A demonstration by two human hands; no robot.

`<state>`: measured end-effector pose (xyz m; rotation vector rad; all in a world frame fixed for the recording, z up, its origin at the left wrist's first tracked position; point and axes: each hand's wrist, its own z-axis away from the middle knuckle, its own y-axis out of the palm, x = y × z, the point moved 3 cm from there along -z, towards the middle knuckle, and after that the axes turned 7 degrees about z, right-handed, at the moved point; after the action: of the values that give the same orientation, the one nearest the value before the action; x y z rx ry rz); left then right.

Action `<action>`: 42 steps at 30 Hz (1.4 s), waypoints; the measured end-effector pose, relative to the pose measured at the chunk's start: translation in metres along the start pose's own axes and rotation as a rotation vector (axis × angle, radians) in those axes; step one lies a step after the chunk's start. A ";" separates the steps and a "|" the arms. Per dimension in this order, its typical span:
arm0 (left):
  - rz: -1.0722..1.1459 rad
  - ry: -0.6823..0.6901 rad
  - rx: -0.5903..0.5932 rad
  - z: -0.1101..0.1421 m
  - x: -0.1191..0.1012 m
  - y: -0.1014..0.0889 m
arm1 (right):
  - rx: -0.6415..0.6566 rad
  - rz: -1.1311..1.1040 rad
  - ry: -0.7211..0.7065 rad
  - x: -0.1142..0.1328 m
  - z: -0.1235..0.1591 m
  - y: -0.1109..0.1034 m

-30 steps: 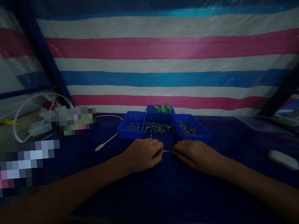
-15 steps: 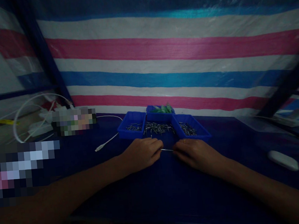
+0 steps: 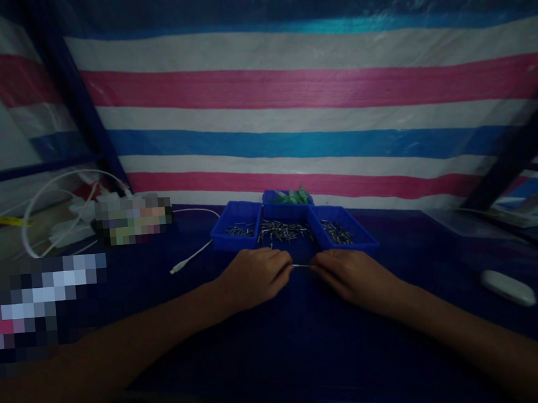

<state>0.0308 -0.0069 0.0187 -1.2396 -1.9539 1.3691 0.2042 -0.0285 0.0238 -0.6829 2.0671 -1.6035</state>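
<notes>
A thin silvery metal rod (image 3: pixel 301 265) spans the small gap between my two hands, just above the dark blue table (image 3: pixel 280 349). My left hand (image 3: pixel 259 278) pinches one end, and the other end is in the closed fingers of my right hand (image 3: pixel 352 274). The fingertips hide both ends. Beyond the hands lies a loose pile of small metal pins (image 3: pixel 285 230). Blue trays stand around it: a left tray (image 3: pixel 220 241) and a right tray (image 3: pixel 365 236) hold similar pieces, while a back tray (image 3: pixel 288 210) holds green items.
A white cable (image 3: pixel 186 262) with a plug lies left of the trays. Farther left are tangled cords (image 3: pixel 29 226) and blurred-out objects. To the right rests a white rounded case (image 3: pixel 509 288). A striped plastic sheet (image 3: pixel 311 92) hangs behind the table between dark posts.
The rod between my hands sits slightly higher and more level than before. Both hands keep their grip and have barely moved.
</notes>
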 end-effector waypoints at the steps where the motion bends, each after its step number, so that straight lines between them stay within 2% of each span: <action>1: -0.006 -0.003 0.011 0.000 -0.001 0.000 | 0.008 0.003 0.003 0.000 0.000 0.000; 10: -0.080 -0.054 0.103 -0.002 -0.003 0.002 | 0.048 0.029 -0.004 -0.001 0.001 0.004; 19: -0.036 -0.079 0.090 -0.001 0.000 0.002 | 0.036 -0.030 -0.016 0.000 0.001 0.001; 23: -0.016 -0.106 0.066 -0.001 0.000 0.000 | -0.028 0.054 -0.017 -0.003 0.001 -0.007; 27: -0.027 -0.109 0.074 0.000 0.001 0.001 | -0.156 0.283 0.130 -0.019 0.001 -0.021; 30: -0.046 -0.085 0.105 0.001 0.003 0.003 | -0.156 0.471 0.330 -0.037 0.001 -0.025; 33: -0.068 -0.075 0.128 0.002 0.003 0.004 | -0.143 0.528 0.380 -0.045 0.000 -0.024; 35: -0.076 -0.073 0.136 0.002 0.003 0.004 | -0.164 0.504 0.335 -0.042 -0.001 -0.023; 37: -0.080 -0.074 0.146 0.001 0.002 0.003 | -0.175 0.421 0.221 -0.032 -0.001 -0.020; 40: -0.091 -0.079 0.160 0.000 0.001 0.003 | -0.130 0.230 0.006 -0.013 0.000 -0.013; 42: -0.098 -0.080 0.163 0.000 0.000 0.002 | -0.106 0.175 -0.048 -0.005 0.001 -0.009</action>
<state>0.0319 -0.0063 0.0166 -1.0151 -1.8865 1.5152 0.2092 -0.0280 0.0322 -0.5530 2.1250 -1.3774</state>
